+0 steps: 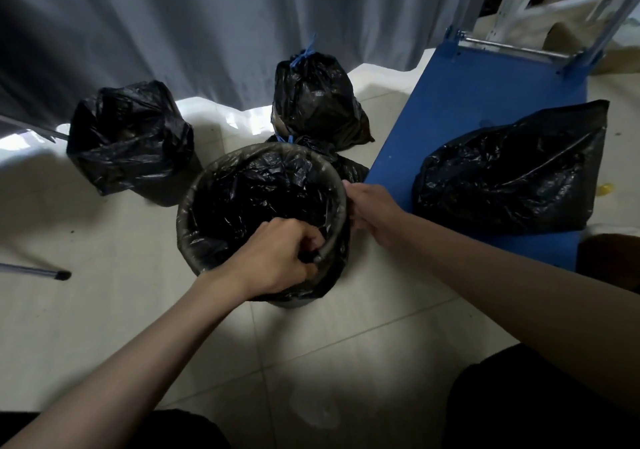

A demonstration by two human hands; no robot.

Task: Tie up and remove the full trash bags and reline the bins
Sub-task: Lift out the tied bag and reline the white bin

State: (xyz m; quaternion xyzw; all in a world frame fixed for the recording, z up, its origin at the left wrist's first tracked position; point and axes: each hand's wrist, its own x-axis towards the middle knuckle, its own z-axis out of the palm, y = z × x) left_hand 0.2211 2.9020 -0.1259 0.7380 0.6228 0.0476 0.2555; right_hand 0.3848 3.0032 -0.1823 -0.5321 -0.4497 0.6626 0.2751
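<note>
While both hands grip the lined bin's (263, 206) rim, left hand (277, 258) near, right hand (370, 206) beside blue cart (467, 102); tied bags (315, 98) crowd behind; floor (86, 310) open left.

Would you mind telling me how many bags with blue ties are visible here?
2: one tied bag stands by the curtain; a second bag lies behind the bin, mostly hidden. The bag on the cart shows no tie.

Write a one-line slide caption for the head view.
Both hands, left hand and right hand, fit a black liner over the bin rim; tied bag stands behind.
</note>
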